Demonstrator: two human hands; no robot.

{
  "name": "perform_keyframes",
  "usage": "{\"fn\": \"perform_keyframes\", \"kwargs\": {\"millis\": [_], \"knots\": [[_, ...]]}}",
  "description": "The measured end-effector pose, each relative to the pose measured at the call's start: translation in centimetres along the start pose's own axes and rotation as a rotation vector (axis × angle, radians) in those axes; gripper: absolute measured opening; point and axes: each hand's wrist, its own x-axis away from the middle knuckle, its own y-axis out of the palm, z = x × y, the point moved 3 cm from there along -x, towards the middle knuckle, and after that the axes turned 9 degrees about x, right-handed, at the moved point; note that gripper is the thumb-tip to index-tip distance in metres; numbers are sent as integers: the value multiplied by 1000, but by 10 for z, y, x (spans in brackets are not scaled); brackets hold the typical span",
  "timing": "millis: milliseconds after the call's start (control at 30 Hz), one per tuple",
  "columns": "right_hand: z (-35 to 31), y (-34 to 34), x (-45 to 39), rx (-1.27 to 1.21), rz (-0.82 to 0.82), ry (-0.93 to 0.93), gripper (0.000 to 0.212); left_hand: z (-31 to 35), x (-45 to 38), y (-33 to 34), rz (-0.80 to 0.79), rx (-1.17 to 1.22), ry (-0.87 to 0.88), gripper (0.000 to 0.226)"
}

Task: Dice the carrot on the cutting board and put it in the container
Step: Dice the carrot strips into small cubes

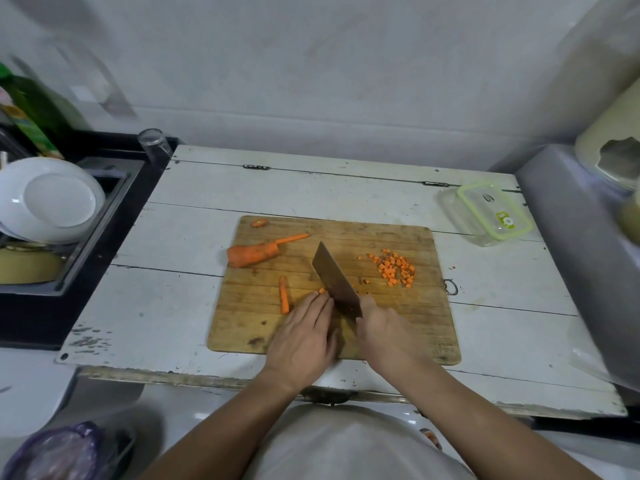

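Observation:
A wooden cutting board [381, 327] lies on a white table. On its upper left lies a thick carrot piece [252, 254] with a thin strip [291, 239] beside it, and a round end slice [259, 223] near the corner. A carrot stick [284, 294] lies left of my left hand [304, 334], whose fingertips press down on a small carrot strip [322, 291] right against the blade. My right hand [384, 330] grips the handle of a cleaver [334, 278], its blade down on the board. A pile of diced carrot [394, 266] lies to the right. The clear container [485, 213] has a green-rimmed lid on it.
To the left, a black sink area holds a white bowl [48, 199] and an upturned glass [154, 143]. A grey appliance [581, 258] stands at the right edge. A bag [59, 452] lies on the floor at lower left.

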Motion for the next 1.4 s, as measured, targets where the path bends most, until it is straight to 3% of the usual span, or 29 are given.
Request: {"fn": "perform_keyframes", "kwargs": {"millis": [233, 367, 533, 733, 867, 1000, 1167, 1400], "knots": [[16, -9, 6, -94, -19, 51, 16, 0, -1, -10, 0, 100, -106, 57], [14, -11, 7, -102, -20, 61, 17, 0, -6, -13, 12, 66, -85, 57], [13, -12, 7, -134, -5, 41, 19, -1, -6, -14, 17, 212, -103, 48], [1, -6, 10, -49, -10, 60, 9, -7, -7, -23, 253, 420, -301, 22], [-7, 5, 5, -77, -17, 96, 10, -3, -26, -27, 125, 377, -431, 32], [-5, 5, -2, -106, -14, 98, 12, 2, -39, -34, 66, 291, -417, 31], [-5, 4, -2, -120, -10, 69, 9, 9, -38, -38, 114, 228, -399, 20], [1, -1, 2, -130, 2, 65, 3, 12, -28, -32, 180, 235, -369, 21]]}}
